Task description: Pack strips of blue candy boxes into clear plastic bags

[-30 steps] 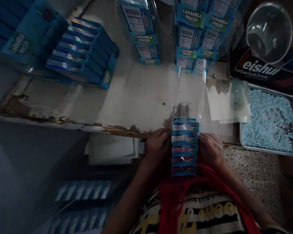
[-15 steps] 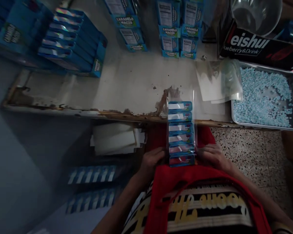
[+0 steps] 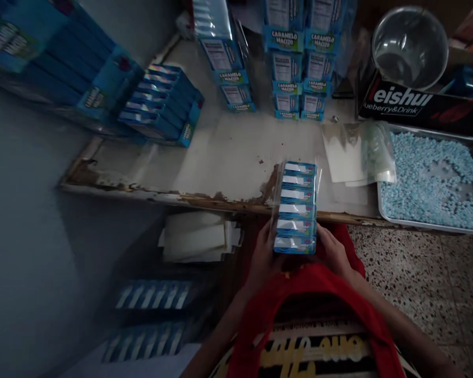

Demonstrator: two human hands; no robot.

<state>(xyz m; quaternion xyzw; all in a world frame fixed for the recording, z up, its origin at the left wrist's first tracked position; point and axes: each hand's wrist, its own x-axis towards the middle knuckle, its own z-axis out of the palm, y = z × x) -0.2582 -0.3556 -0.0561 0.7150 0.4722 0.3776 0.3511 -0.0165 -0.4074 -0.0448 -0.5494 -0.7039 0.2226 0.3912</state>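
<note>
A row of small blue candy boxes (image 3: 297, 210) in a clear plastic bag (image 3: 279, 191) stretches from the worn table edge back toward my body. My left hand (image 3: 263, 249) grips the row's near end from the left side. On the opposite side, my right hand (image 3: 335, 248) presses its fingers against the near boxes. Both thumbs are hidden. The far end of the row lies over the edge of the white tabletop (image 3: 224, 168).
Stacked blue candy boxes (image 3: 161, 105) and upright wrapped packs (image 3: 286, 71) line the table's back and left. To the right are flat clear bags (image 3: 355, 152), a metal tray of pale blue candies (image 3: 382, 202), a black carton (image 3: 425, 107) and a clear bowl (image 3: 410, 47). Papers (image 3: 195, 236) lie below.
My hands have shifted the bagged row slightly, and its near end has risen from against the apron. My fingers have moved further under its sides. The camera view has also shifted.
</note>
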